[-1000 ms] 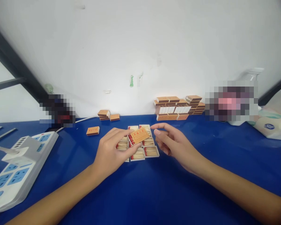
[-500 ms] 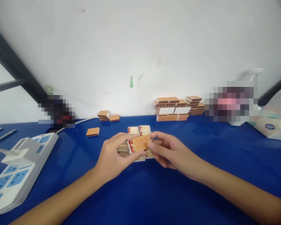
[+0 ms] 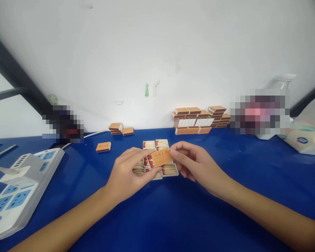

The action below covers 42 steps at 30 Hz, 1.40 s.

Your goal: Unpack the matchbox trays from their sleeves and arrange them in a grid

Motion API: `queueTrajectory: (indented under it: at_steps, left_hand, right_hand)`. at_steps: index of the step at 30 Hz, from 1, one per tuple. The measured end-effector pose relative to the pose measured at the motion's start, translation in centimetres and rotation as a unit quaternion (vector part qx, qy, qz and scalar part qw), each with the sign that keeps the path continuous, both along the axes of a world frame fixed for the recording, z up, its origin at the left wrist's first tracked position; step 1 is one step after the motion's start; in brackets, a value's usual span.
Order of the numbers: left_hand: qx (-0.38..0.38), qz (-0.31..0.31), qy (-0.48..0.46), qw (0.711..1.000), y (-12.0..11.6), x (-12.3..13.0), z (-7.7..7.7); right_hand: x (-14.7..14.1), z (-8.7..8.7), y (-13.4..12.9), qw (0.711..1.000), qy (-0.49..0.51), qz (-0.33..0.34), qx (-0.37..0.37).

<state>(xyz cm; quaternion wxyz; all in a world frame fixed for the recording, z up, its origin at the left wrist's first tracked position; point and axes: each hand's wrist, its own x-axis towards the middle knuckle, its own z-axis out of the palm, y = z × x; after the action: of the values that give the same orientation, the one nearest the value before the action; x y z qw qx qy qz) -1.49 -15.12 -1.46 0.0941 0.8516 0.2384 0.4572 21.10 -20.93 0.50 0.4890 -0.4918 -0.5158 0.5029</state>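
The left hand (image 3: 126, 175) has its fingers parted only by the width of a partly open matchbox (image 3: 161, 158), gripping it along its long edges — red match heads show at its left end. The right hand (image 3: 196, 162) pinches the matchbox's right end between thumb and bent fingers. The matchbox is held slightly tilted above a cluster of open matchbox trays (image 3: 170, 170) filled with matches, which lie on the blue table (image 3: 157, 217).

Near the wall (image 3: 136, 52) stands a large stack of closed matchboxes (image 3: 190, 131); left of it are a small pile (image 3: 116, 128), a matchbox just beside that pile — and a lone matchbox (image 3: 103, 146) nearer the power strip (image 3: 39, 185).
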Motion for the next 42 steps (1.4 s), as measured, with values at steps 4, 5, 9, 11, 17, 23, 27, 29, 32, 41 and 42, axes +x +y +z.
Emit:
queueTrajectory:
  at_steps: [4, 5, 9, 11, 17, 23, 27, 29, 32, 41, 42]
  left_hand:
    - [-0.015, 0.044, -0.022, 0.999, -0.2, 0.2, 0.3]
    - [-0.020, 0.047, -0.023, 0.998, -0.2, 0.2, 0.3]
    - [-0.025, 0.039, -0.020, 0.999, -0.4, 0.3, 0.2]
    - [-0.014, 0.042, -0.018, 0.999, -0.4, 0.3, 0.1]
    - [0.008, 0.043, -0.002, 0.999, -0.2, 0.3, -0.2]
    - [0.024, 0.039, 0.021, 0.999, -0.3, 0.2, -0.2]
    - [0.026, 0.044, 0.035, 0.998, -0.2, 0.0, -0.2]
    - [0.018, 0.056, 0.038, 0.998, -0.1, 0.0, -0.4]
    - [0.006, 0.061, 0.039, 0.997, 0.2, -0.2, -0.4]
    - [-0.055, 0.163, 0.085, 0.981, 6.2, -3.7, 0.6]
    - [-0.063, 0.176, 0.091, 0.978, 7.0, -4.2, 0.5]
  right_hand:
    - [-0.3, -0.1, -0.4, 0.996, 0.048, -0.071, 0.034]
    - [-0.5, -0.1, -0.5, 0.997, 0.047, -0.053, 0.030]
    - [-0.8, -0.1, -1.0, 0.997, 0.010, 0.080, -0.007]
    - [-0.7, -0.1, -1.0, 0.998, -0.001, 0.064, 0.000]
    - [-0.4, -0.1, -0.8, 0.999, -0.017, 0.042, -0.013]
    - [0.1, -0.1, -0.4, 0.997, -0.071, 0.026, -0.008]
    - [0.6, 0.0, 0.1, 0.997, -0.076, -0.009, -0.005]
    - [0.9, -0.1, 0.3, 0.997, -0.070, -0.029, 0.004]
    - [1.6, -0.1, 0.7, 0.996, -0.063, -0.057, 0.029]
    - [6.8, -1.1, 3.9, 0.962, -0.126, -0.222, 0.094]
    - [7.3, -1.3, 4.2, 0.959, -0.132, -0.233, 0.095]
